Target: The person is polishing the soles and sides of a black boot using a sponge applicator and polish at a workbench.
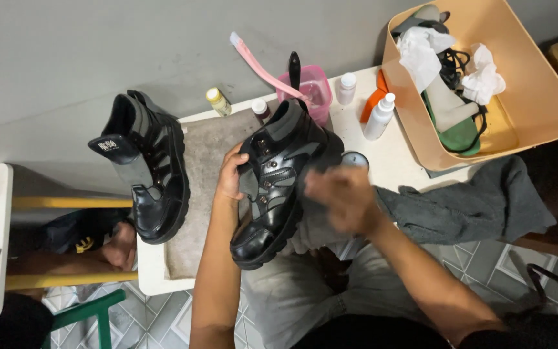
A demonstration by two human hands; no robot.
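Left hand clamps boot upright; right hand, blurred beside boot, grip unclear. Best rub evenly, holding boot steady. Second boot left of it.

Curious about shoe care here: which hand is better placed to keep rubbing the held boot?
Probably the right hand: it is free, blurred against the boot's side, while the left hand grips that boot.

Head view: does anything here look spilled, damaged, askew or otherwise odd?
Nothing looks spilled or broken. The only untidy spots: a grey cloth hangs over the table edge, and crumpled white tissues lie with insoles in the tan bin. The right hand is motion-blurred beside the black boot.
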